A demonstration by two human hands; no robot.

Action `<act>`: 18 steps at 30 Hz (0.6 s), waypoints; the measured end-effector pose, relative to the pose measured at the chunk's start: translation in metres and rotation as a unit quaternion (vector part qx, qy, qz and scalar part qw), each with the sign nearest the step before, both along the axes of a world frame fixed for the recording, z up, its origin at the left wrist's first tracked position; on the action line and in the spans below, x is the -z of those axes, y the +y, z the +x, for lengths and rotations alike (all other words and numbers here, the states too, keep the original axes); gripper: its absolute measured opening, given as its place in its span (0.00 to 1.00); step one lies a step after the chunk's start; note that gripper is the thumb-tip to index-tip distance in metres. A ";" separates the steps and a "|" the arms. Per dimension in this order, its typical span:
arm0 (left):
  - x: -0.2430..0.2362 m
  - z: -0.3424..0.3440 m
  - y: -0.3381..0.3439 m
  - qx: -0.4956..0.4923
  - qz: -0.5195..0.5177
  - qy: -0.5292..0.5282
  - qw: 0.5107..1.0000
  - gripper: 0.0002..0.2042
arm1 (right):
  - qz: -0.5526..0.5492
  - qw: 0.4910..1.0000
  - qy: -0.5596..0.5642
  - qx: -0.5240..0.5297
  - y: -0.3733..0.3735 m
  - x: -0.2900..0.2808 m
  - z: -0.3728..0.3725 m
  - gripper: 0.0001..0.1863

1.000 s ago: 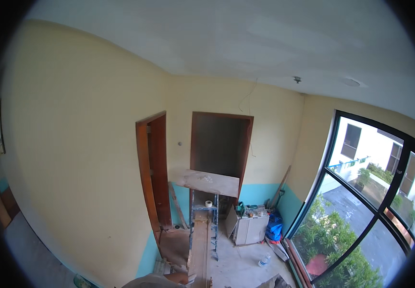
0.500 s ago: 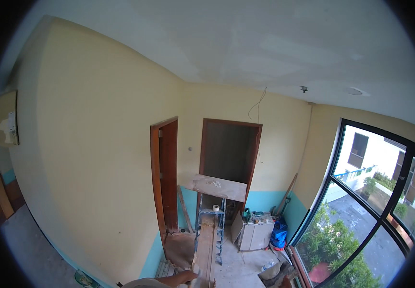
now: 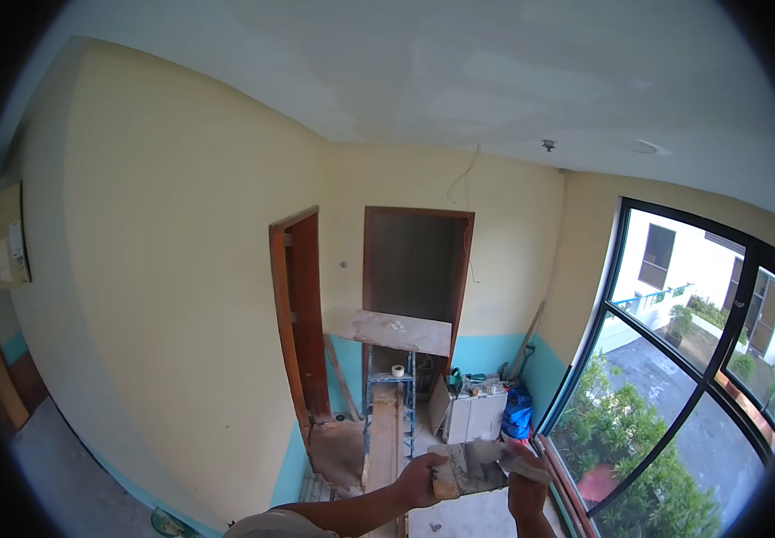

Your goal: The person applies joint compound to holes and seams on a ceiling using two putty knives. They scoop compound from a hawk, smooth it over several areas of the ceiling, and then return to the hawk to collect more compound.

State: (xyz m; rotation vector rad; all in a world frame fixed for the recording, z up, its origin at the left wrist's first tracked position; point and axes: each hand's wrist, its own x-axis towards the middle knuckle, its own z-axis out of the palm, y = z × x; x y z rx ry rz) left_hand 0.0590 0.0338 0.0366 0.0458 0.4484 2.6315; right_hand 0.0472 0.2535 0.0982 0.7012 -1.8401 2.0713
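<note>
My left hand (image 3: 419, 481) is closed around the pale, block-like edge of a plaster-smeared flat blade (image 3: 477, 466), which looks like a wide putty knife. On the other side, my right hand (image 3: 528, 495) grips a whitish, plaster-caked scraper (image 3: 524, 463) whose exact kind is hard to make out. Blade and scraper meet or overlap between the two hands, above the lower middle of the view. Below them shows a pale flat board (image 3: 461, 520).
A long wooden plank (image 3: 384, 439) runs toward a blue stepladder (image 3: 392, 394) with a tape roll (image 3: 397, 370) on it. A cabinet (image 3: 471, 414) topped with tools stands near a blue bag (image 3: 517, 412). The large window (image 3: 666, 359) is at right; a doorway (image 3: 414, 269) is ahead.
Both hands have come up into view with the plastered tools between them; earlier only part of my left arm and hand showed low down. The room has shifted slightly left and up.
</note>
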 end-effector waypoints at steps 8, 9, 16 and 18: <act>-0.026 0.023 0.000 -0.017 -0.046 -0.041 0.998 0.20 | 0.045 0.977 0.145 -0.151 0.013 -0.015 0.027 0.14; -0.036 0.030 0.003 -0.017 -0.044 -0.039 0.998 0.20 | 0.104 0.964 0.203 -0.133 0.015 -0.021 0.030 0.16; -0.069 0.050 0.011 -0.059 -0.078 -0.012 0.995 0.22 | 0.191 0.933 0.301 -0.058 0.022 -0.025 0.041 0.18; -0.099 0.059 0.015 -0.082 -0.103 -0.026 0.991 0.23 | 0.176 0.934 0.311 -0.027 0.024 -0.005 0.026 0.17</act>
